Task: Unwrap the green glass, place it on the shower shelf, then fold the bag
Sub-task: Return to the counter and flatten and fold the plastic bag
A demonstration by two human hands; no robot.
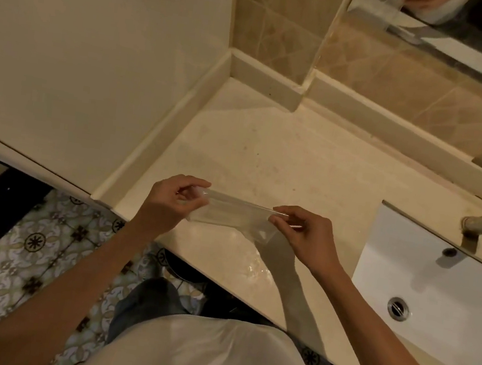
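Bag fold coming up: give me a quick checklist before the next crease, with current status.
1. Left hand pinching one end of the clear bag: ok.
2. Right hand pinching the other end: ok.
3. Bag stretched flat between the hands: ok.
4. Bag empty, green glass out: ok.
5. Countertop beneath bare for folding: ok.
6. Glass on the shower shelf: cannot tell, neither is in view.

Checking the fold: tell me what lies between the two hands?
Head view: only the clear bag, stretched from left hand to right hand, above the countertop.
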